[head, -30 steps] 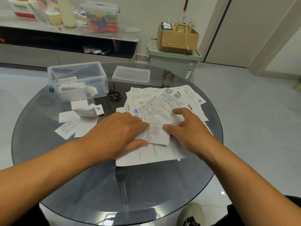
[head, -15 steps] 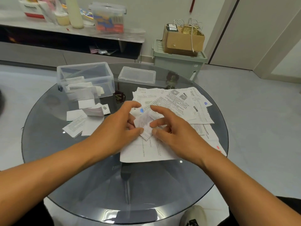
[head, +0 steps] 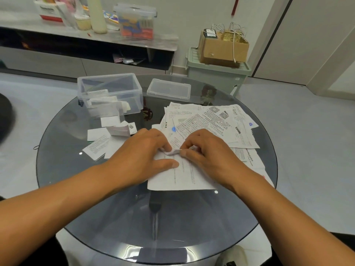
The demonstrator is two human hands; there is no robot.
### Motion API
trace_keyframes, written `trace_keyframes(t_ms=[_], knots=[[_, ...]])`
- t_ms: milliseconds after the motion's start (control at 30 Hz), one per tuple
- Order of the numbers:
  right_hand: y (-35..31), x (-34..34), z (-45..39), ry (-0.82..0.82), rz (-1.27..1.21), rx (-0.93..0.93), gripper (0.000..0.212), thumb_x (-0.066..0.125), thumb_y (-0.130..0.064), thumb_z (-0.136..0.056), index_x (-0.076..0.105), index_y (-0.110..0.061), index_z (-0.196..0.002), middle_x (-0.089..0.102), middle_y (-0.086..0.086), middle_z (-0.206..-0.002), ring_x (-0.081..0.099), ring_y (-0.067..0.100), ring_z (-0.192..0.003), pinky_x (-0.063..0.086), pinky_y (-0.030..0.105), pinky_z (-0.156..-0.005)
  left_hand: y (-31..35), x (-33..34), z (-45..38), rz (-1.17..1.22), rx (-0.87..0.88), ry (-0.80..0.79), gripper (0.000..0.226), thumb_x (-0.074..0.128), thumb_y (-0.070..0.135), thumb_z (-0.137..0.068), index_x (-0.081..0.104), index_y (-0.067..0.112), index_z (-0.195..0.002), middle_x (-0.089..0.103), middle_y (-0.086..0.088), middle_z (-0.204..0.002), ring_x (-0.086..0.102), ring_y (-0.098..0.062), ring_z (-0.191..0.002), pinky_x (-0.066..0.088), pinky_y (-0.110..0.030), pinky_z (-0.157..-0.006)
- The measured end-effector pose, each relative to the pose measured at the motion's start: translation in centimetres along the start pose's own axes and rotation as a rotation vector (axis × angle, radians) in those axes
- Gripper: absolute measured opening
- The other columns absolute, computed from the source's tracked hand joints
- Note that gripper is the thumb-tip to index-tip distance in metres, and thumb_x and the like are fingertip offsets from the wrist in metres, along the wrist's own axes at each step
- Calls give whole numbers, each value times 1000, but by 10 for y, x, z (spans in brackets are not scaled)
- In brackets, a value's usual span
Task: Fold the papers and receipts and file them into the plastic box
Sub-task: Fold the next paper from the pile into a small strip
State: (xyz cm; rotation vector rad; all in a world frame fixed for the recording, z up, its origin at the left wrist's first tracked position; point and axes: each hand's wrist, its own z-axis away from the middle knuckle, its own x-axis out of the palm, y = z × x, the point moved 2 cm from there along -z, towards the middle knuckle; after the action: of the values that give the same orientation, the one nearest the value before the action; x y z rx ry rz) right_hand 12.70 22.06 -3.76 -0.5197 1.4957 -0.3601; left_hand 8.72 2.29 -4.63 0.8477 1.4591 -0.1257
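A small folded receipt lies between my two hands on top of a spread pile of printed papers on the round glass table. My left hand and my right hand both pinch this receipt with curled fingers, pressing it down onto a larger sheet. A clear plastic box stands at the back left with several folded papers inside. Several folded slips lie on the glass in front of the box.
The box's clear lid lies on the table behind the pile. Beyond the table stand a green bin bearing a cardboard box and a low shelf with bottles and containers. A shoe shows under the table's near edge.
The receipt was lifted and folded in the air between both hands, then brought down smaller onto the pile. Both hands have closed in together on it.
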Motion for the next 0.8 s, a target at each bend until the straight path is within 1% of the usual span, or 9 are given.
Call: trace_keyframes(t_ms=[100, 200, 267, 333, 433, 500, 567, 700, 800], knots=[[-6, 3, -2, 69, -99, -50, 11, 70, -45, -94, 70, -34, -93, 57, -18, -102, 52, -4, -89, 42, 25, -76, 0, -2, 1, 147, -27, 29, 24, 72, 49, -85, 60, 32, -74, 65, 12, -103, 59, -9, -93, 52, -34, -79], [-8, 2, -5, 143, -182, -12, 14, 75, -45, -90, 68, -38, -101, 55, -21, -107, 50, -7, -86, 38, 21, -76, -2, -4, 4, 282, -92, -2, 21, 79, 31, -86, 64, 29, -71, 66, 13, -103, 61, -3, -88, 48, -18, -72], [-6, 1, -8, 122, -208, 58, 15, 77, -47, -88, 70, -35, -96, 58, -19, -109, 53, -3, -88, 42, 24, -76, -4, -4, 6, 319, -105, -10, 19, 80, 28, -85, 66, 28, -72, 66, 15, -104, 61, 0, -90, 48, -15, -73], [-4, 2, -11, 66, -236, 111, 18, 78, -48, -87, 73, -31, -88, 63, -18, -96, 58, 1, -84, 42, 28, -72, -4, -4, 6, 346, -106, -16, 19, 81, 24, -84, 66, 27, -72, 66, 16, -105, 61, 0, -91, 49, -16, -75], [-5, 0, -13, -28, -310, 161, 20, 83, -42, -84, 75, -24, -86, 67, -17, -72, 59, -1, -67, 45, 26, -67, -4, -3, 7, 393, -127, -28, 17, 80, 20, -83, 66, 27, -75, 69, 15, -105, 63, -3, -92, 53, -25, -80], [-6, -3, -14, -84, -325, 173, 21, 87, -36, -81, 75, -19, -85, 73, -8, -78, 60, 0, -67, 49, 29, -70, -4, -5, 8, 442, -162, -25, 16, 80, 20, -82, 66, 28, -83, 70, 13, -100, 65, -5, -90, 56, -29, -79], [-9, -3, -13, -114, -302, 177, 23, 89, -33, -79, 73, -18, -83, 73, -4, -78, 59, 3, -67, 49, 29, -68, -3, -6, 10, 455, -184, -18, 25, 83, 22, -81, 63, 33, -92, 68, 15, -94, 62, -2, -90, 53, -21, -75], [-18, 1, -12, -68, -157, 89, 27, 89, -37, -77, 67, -23, -84, 66, -10, -85, 58, 8, -78, 46, 30, -68, 1, -6, 12, 533, -136, -22, 38, 80, 10, -82, 58, 38, -97, 65, 13, -91, 61, -3, -83, 53, -23, -77], [-27, -1, -12, -73, -205, 9, 30, 87, -34, -80, 63, -33, -98, 68, -12, -89, 62, 7, -83, 51, 30, -75, 4, -13, 16, 502, -66, 18, 43, 74, 6, -88, 57, 42, -104, 63, 9, -91, 59, -7, -81, 53, -23, -76]])
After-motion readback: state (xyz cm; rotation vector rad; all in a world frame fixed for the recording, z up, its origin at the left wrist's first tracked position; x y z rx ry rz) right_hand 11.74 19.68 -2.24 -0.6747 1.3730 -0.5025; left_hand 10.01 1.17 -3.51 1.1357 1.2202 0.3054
